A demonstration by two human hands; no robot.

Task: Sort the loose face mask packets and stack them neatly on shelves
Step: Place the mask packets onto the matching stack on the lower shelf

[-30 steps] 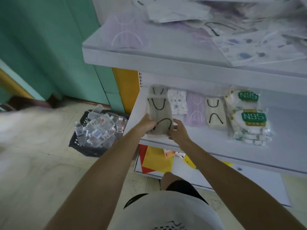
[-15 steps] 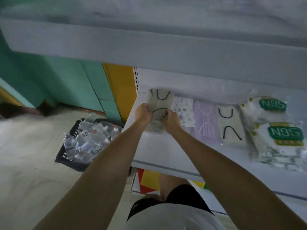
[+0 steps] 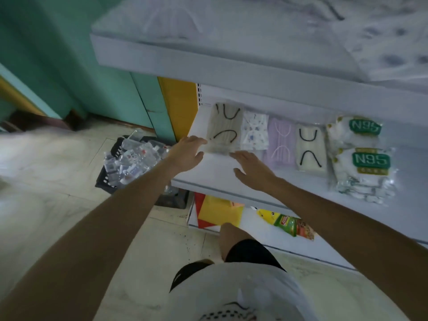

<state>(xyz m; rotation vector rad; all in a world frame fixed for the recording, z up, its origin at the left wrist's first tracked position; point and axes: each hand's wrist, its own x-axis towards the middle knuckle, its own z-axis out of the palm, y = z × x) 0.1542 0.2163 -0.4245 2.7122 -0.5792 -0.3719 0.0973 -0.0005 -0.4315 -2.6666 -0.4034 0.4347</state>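
1. Upper shelf (image 3: 231, 68): loose mask packets lie across it, too blurred to tell apart.
2. Middle shelf (image 3: 215, 172): one row of sorted stacks runs along its back edge.
3. Black crate (image 3: 108, 179) of small bottles stands on the floor, off the shelf's left end.
4. N95 packs (image 3: 363, 163): right end of the row, two green labels showing.
5. Grey mask packets (image 3: 223, 130), black ear loops: lying flat at the back left corner.
6. Then, rightwards: patterned packets (image 3: 254, 133), lilac packets (image 3: 281, 144), cream packets (image 3: 310, 149).
7. Left hand (image 3: 187, 156): fingers straight, holding nothing, tips at the grey stack's front left corner.
8. Right hand (image 3: 252, 170): fingers straight, holding nothing, tips at the stack's front edge; contact cannot be told.
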